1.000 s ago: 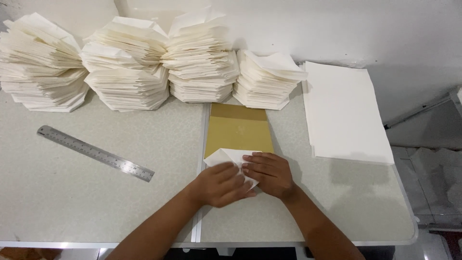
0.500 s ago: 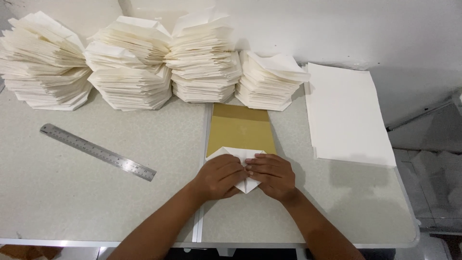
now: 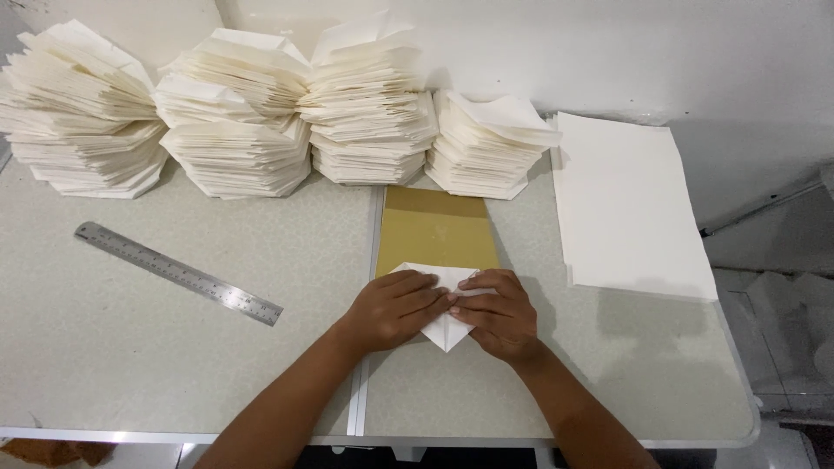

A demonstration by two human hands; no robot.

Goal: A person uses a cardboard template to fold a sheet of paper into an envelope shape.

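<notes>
2 hands, left hand [image 3: 395, 308] and right hand [image 3: 497, 314], together, pressing flat a half-folded white paper sheet [image 3: 443, 304]; 4 stacks of folded white papers [image 3: 243, 130] finished at 12 o'clock, flat white sheet pile [image 3: 630, 204] waiting at 2 o'clock.

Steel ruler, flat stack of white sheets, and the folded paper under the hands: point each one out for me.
Steel ruler [image 3: 178, 273]: head view, middle of its blade.
Flat stack of white sheets [image 3: 627, 204]: head view, centre of the top sheet.
Folded paper [image 3: 445, 332]: head view, lower tip showing between the hands.

Pale speckled table [image 3: 130, 365] agst white wall [image 3: 660, 52]; grey tiled floor [image 3: 782, 287] at right; even light
</notes>
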